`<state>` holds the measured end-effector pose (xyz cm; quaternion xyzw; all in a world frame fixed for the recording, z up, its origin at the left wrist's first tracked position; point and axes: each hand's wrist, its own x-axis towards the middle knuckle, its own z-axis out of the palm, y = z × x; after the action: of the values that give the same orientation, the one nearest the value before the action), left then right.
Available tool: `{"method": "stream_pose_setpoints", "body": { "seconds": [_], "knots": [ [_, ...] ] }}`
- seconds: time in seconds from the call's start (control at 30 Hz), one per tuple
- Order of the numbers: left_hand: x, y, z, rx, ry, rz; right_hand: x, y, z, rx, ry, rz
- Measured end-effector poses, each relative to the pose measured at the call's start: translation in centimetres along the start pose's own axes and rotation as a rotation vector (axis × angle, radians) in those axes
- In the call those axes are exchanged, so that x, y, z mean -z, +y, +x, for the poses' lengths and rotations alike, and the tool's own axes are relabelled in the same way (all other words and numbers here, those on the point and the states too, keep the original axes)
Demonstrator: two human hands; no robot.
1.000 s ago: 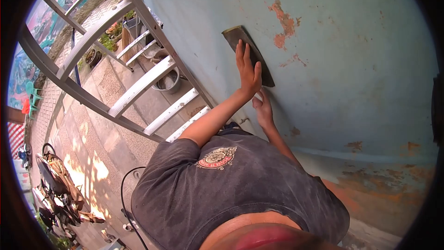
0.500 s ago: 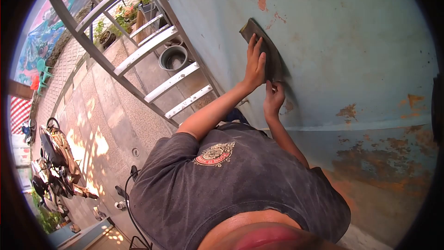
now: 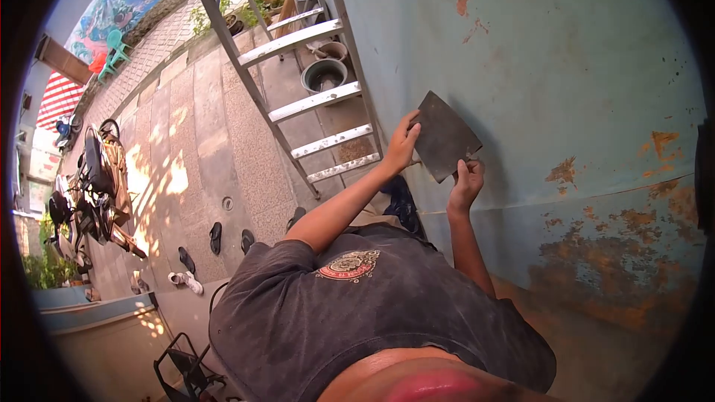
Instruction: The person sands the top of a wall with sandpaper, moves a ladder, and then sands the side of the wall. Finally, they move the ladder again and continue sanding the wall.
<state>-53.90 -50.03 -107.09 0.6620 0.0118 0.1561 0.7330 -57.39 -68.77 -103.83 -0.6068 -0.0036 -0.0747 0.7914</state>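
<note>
A dark grey, roughly square sheet of sandpaper (image 3: 447, 138) is held up in front of the pale blue wall (image 3: 551, 89), fairly flat and tilted. At its left edge, my left hand (image 3: 402, 147) pinches it between thumb and fingers. My right hand (image 3: 467, 184) grips the lower right corner, fingertips closed on it. A small pale worn spot shows near that corner. The wall has peeling patches (image 3: 596, 253) low on the right, with orange and dark areas where the paint is gone.
An aluminium ladder (image 3: 316, 108) stands at my left, beside the wall. Behind its rungs sits a grey bucket (image 3: 324, 76). Loose sandals (image 3: 215, 238) and white shoes (image 3: 186, 281) lie on the paving, and a parked motorcycle (image 3: 97, 179) is farther left.
The sheet was curled, with my left palm against it at the wall; now it is spread flatter between both hands and lower in view. My view has turned left, showing more floor.
</note>
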Motion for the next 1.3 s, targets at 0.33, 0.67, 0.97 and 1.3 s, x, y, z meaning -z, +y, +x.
{"method": "stream_pose_setpoints", "body": {
  "seconds": [0.33,0.67,0.97,1.3],
  "knots": [
    [10.9,1.5,-3.3,-0.102,0.130,0.334,-6.0,-1.6,-2.5,-0.262,-0.127,0.330],
    [31.3,6.6,-10.2,0.085,0.376,0.142,-22.2,-0.2,-8.5,-0.380,-0.405,0.520],
    [46.6,18.1,-14.2,-0.044,0.374,0.085,-35.7,-0.7,-13.3,-0.408,-0.602,0.527],
    [51.0,28.5,-11.1,-0.424,0.268,0.002,-50.0,-23.1,5.3,-0.165,-0.893,0.799]
  ]
}}
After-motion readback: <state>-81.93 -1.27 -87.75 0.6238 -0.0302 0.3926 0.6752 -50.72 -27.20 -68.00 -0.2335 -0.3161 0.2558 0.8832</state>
